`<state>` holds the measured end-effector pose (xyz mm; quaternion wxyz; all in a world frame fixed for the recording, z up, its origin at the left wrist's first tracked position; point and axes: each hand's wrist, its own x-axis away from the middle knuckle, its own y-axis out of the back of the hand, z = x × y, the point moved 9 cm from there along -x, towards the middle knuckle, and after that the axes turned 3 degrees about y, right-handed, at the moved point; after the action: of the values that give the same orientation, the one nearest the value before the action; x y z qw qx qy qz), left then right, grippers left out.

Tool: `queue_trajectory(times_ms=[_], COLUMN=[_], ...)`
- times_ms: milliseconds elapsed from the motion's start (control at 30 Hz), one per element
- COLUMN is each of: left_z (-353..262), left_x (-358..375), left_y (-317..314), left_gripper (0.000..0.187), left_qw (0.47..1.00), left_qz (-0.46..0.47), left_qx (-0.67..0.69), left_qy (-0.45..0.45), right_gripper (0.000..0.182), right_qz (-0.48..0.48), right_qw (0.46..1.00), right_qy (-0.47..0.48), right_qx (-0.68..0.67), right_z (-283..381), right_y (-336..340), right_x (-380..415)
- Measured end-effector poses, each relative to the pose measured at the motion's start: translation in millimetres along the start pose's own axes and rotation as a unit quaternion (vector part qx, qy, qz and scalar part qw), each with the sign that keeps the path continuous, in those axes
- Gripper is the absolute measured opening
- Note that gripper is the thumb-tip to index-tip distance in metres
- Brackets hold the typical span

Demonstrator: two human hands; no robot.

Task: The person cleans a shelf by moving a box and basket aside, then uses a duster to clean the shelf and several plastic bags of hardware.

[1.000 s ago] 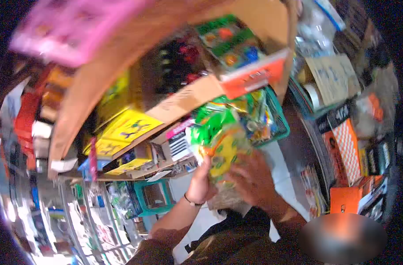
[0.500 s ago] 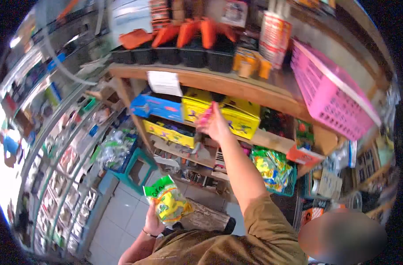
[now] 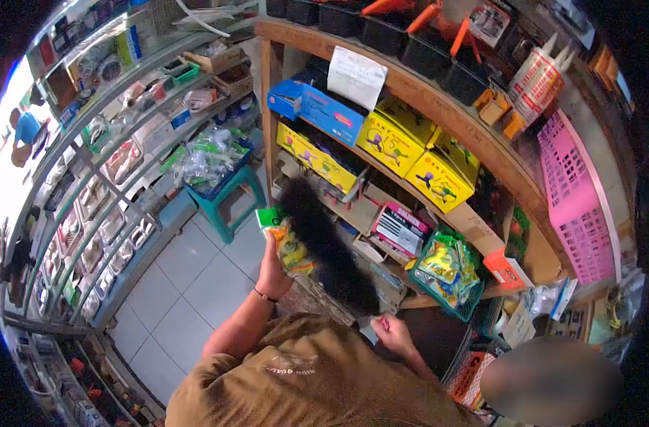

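Note:
My left hand (image 3: pixel 271 272) grips a see-through packet (image 3: pixel 291 250) with yellow contents and a green header. Low on the right, my right hand (image 3: pixel 395 336) is closed in a loose fist, with a small pinkish bit showing at its fingers. A long black fuzzy thing (image 3: pixel 328 249), duster-like in look, slants between the hands; its lower end is right at my right fingers and its upper part overlaps the shelf front. I cannot tell whether my right hand holds it.
Yellow boxes (image 3: pixel 442 178) and a blue box (image 3: pixel 331 114) line the wooden shelf (image 3: pixel 424 107). A green basket (image 3: pixel 458 304) holds more packets. Left of the shelf, a teal stool (image 3: pixel 228 206) carries bagged goods. A pink basket (image 3: pixel 584 213) stands at the right; a wire rack (image 3: pixel 118 188) runs along the left.
My right hand has come down from the yellow boxes, where it had something pink, to low near my body. The black fuzzy thing has come into view. The view has turned leftward.

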<state>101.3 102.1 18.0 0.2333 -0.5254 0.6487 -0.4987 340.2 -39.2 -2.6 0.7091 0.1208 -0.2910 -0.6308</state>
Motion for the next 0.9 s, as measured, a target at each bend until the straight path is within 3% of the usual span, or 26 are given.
queue_trajectory(times_ms=[133,233,300,333,367,400,467,500,533,567,600,667,700,767,800,867,900], left_z=[20,27,29,30,30,33,30,35,37,41,46,41,38,40,43,44,44], left_x=[-10,-18,-22,-28,-30,-30,-17,-13,-16,-19,-24,-23,-14,-12,-8,-16,-20], left_y=[0,2,-9,-7,-8,-3,-21,-23,-22,3,11,-18,-4,-23,-12,13,24], left_gripper=[0.061,0.055,0.053,0.054,0.056,0.056,0.058,0.058,0.058,0.058,0.058,0.056,0.055,0.051,0.046,0.047,0.047], left_qw=[1.0,0.998,0.992,0.985,0.929,0.929,0.991,0.999,0.999,0.996,0.995,0.999,0.996,0.998,0.995,0.998,0.999], left_qz=[-0.002,0.004,0.103,0.084,0.06,0.06,0.025,0.005,0.022,-0.053,-0.054,0.024,-0.075,0.027,-0.048,-0.018,0.014], left_qx=[0.01,0.045,0.058,-0.149,-0.351,-0.351,-0.134,-0.02,-0.023,-0.051,-0.052,-0.038,-0.024,0.012,0.009,0.003,-0.004], left_qy=[0.029,0.04,0.035,-0.036,-0.104,-0.103,-0.006,0.043,0.035,0.06,0.059,0.029,0.045,0.06,0.083,0.062,0.045], right_gripper=[0.028,0.031,0.031,0.032,0.032,0.032,0.032,0.032,0.032,0.032,0.032,0.032,0.032,0.031,0.031,0.031,0.03], right_qz=[0.05,0.02,-0.005,0.025,0.055,0.055,-0.056,-0.054,-0.037,-0.02,0.016,-0.015,-0.046,-0.066,-0.028,0.013,-0.064], right_qw=[0.996,0.999,0.999,0.999,0.996,0.996,0.998,0.998,0.998,0.997,0.993,0.995,0.996,0.994,0.99,0.981,0.985], right_qy=[0.035,-0.038,-0.026,0.008,0.043,0.041,-0.024,-0.026,-0.014,-0.001,0.024,0.021,0.016,0.046,0.08,0.116,0.117], right_qx=[0.059,0.012,-0.021,0.02,0.06,0.06,0.026,0.026,0.047,0.068,0.113,0.093,0.076,0.073,0.114,0.153,0.111], right_z=[26,10,10,13,17,17,11,13,18,24,27,21,16,18,27,30,24], right_y=[-2,1,5,4,0,1,25,27,28,27,27,41,48,50,44,34,44], right_x=[15,22,28,31,34,34,35,36,37,37,36,28,26,27,29,29,25])
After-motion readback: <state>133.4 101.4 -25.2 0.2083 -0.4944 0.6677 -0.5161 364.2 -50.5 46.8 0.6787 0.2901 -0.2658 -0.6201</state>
